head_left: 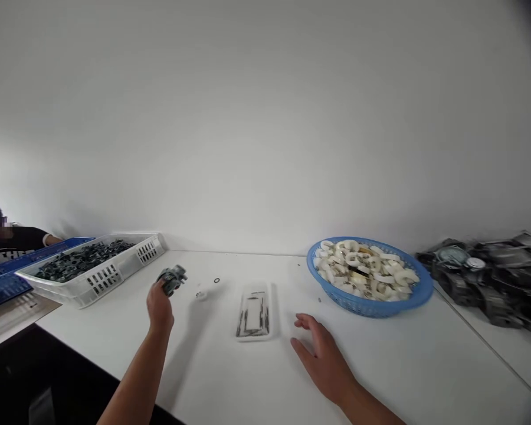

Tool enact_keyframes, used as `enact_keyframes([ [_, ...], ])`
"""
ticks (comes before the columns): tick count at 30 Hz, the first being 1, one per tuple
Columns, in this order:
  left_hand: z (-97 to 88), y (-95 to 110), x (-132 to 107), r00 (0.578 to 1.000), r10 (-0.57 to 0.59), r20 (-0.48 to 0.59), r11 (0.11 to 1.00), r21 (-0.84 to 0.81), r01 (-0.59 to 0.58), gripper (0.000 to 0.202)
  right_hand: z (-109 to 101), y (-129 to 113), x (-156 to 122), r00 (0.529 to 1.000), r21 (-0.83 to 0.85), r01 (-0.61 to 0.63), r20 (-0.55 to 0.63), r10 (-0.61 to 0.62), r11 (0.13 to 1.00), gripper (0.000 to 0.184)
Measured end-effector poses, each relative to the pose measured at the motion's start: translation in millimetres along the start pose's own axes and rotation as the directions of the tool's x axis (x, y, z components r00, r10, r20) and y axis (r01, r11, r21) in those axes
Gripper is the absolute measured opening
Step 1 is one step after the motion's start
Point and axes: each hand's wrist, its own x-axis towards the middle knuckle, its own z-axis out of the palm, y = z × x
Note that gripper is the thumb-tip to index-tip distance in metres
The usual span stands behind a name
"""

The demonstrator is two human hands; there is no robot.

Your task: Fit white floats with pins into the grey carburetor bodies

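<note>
My left hand [160, 306] is closed around a small grey metal casting [171, 280], held above the table at the left. Over the white tabletop, my right hand [321, 357] has its thumb and fingers apart and nothing between them. Between the hands lies a shallow clear plastic tray [253, 339] with several thin dark pins along its sides. A small black ring [216, 280] and a small whitish part [200, 294] rest near the left hand. Beyond the right hand stands a round blue basket [371, 308], heaped with white curved plastic pieces [358, 262].
A white slotted crate [101, 283] full of dark small parts stands at the left, beside a blue crate [4, 277]. A person [15, 242] sits beyond it. Dark bulky parts [491, 277] are piled at the right. A wall [248, 118] rises behind the table.
</note>
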Motion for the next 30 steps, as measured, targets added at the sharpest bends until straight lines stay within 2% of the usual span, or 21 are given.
enact_keyframes([
  [2,21.8,26.3,-31.1,0.987,-0.025,0.156,0.997,-0.073,0.037,0.041,-4.4,-9.7,-4.2,0.996,0.064,0.083,-0.024,-0.082,0.994,0.043],
  [3,31.7,41.6,-50.1,0.956,-0.068,0.285,0.989,-0.11,0.103,0.043,-7.8,-15.1,-6.3,0.99,0.061,0.14,-0.038,-0.138,0.988,0.043],
  [4,40.4,57.9,-71.0,0.903,-0.111,0.416,0.976,-0.124,0.177,0.044,-11.8,-20.6,-8.4,0.98,0.043,0.198,-0.044,-0.196,0.979,0.044],
  [5,47.9,74.5,-93.0,0.826,-0.134,0.547,0.969,-0.102,0.225,0.045,-16.2,-26.1,-10.4,0.967,0.019,0.254,-0.04,-0.253,0.967,0.049],
  [7,60.0,105.4,-136.4,0.633,-0.16,0.757,0.968,-0.007,0.252,0.044,-25.6,-35.7,-13.5,0.935,-0.018,0.352,-0.034,-0.352,0.936,0.066],
  [9,71.5,127.9,-173.2,0.453,-0.182,0.873,0.961,0.059,0.271,0.044,-35.7,-41.3,-15.0,0.903,-0.023,0.428,-0.018,-0.428,0.903,0.084],
  [10,77.8,135.0,-187.8,0.385,-0.188,0.903,0.953,0.074,0.293,0.045,-41.0,-41.9,-15.2,0.899,-0.006,0.437,-0.036,-0.437,0.899,0.089],
  [12,91.3,141.7,-209.9,0.292,-0.217,0.931,0.937,0.115,0.329,0.046,-52.7,-38.4,-15.5,0.914,0.049,0.399,-0.093,-0.394,0.916,0.087],
  [15,109.9,141.5,-231.4,0.175,-0.256,0.951,0.923,0.187,0.336,0.05,-71.6,-24.5,-17.5,0.932,0.074,0.336,-0.17,-0.32,0.939,0.071],
  [16,114.6,140.5,-237.1,0.133,-0.271,0.954,0.917,0.213,0.336,0.05,-77.8,-19.0,-18.6,0.938,0.07,0.311,-0.181,-0.295,0.948,0.071],
  [18,121.3,137.5,-248.4,0.063,-0.302,0.951,0.903,0.264,0.34,0.048,-89.3,-8.8,-21.1,0.955,0.057,0.245,-0.185,-0.231,0.968,0.083],
  [20,125.2,131.8,-259.3,0.013,-0.322,0.946,0.891,0.299,0.342,0.044,-99.7,-0.7,-24.1,0.974,0.033,0.18,-0.143,-0.173,0.983,0.1],
  [21,126.5,127.6,-264.4,-0.008,-0.324,0.946,0.889,0.308,0.339,0.042,-104.4,2.5,-25.7,0.982,0.016,0.163,-0.096,-0.161,0.987,0.102],
  [25,131.2,106.4,-280.7,-0.073,-0.338,0.938,0.902,0.345,0.258,0.04,-120.6,12.4,-32.2,0.977,-0.082,0.199,0.09,-0.192,0.977,0.077],
  [28,136.3,94.4,-285.8,-0.167,-0.356,0.92,0.907,0.383,0.177,0.048,-128.0,19.4,-34.4,0.974,-0.155,0.201,0.134,-0.181,0.967,0.065],
  [29,138.1,91.8,-285.8,-0.189,-0.358,0.914,0.909,0.388,0.154,0.05,-129.4,21.3,-34.3,0.977,-0.162,0.181,0.139,-0.159,0.97,0.063],
  [30,139.7,89.6,-285.1,-0.187,-0.357,0.915,0.914,0.383,0.132,0.051,-130.3,22.9,-33.8,0.983,-0.16,0.15,0.133,-0.129,0.976,0.062],
])
